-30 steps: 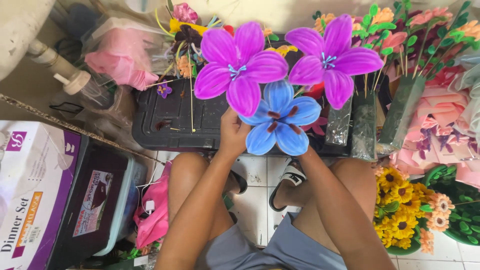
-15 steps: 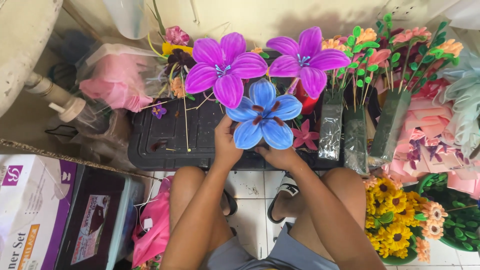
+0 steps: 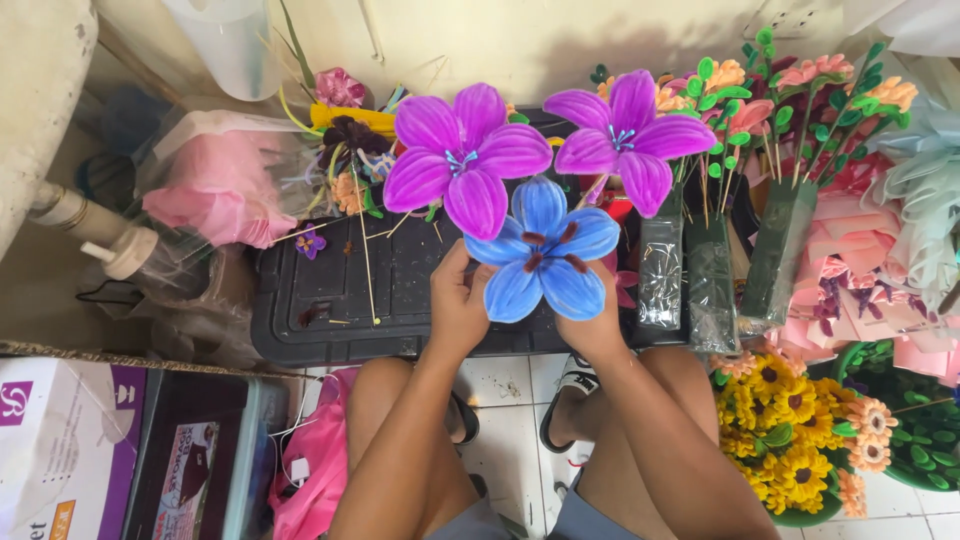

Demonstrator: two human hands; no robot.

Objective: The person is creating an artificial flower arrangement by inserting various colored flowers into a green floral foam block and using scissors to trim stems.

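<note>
A blue handmade flower (image 3: 543,250) with dark stamens is held up in front of me. My left hand (image 3: 458,302) grips it from the left, fingers behind the petals. My right hand (image 3: 592,325) holds it from below on the right, mostly hidden behind the petals. Two purple flowers stand just above it, one at the left (image 3: 463,158) and one at the right (image 3: 627,138). Their stems are hidden. Under them lies a black plastic case (image 3: 340,300) on the floor.
Pink netting in a clear bag (image 3: 215,195) lies at the left. Green-wrapped stem bundles (image 3: 712,270) and pink paper flowers (image 3: 850,290) crowd the right, with a pot of yellow flowers (image 3: 790,425) below. Boxes (image 3: 60,450) sit at the lower left. My knees frame white floor tiles (image 3: 505,400).
The view has shifted slightly, so the flowers sit a little higher and further left in frame. Both hands still hold the blue flower, with the left hand's fingers adjusted on the petals.
</note>
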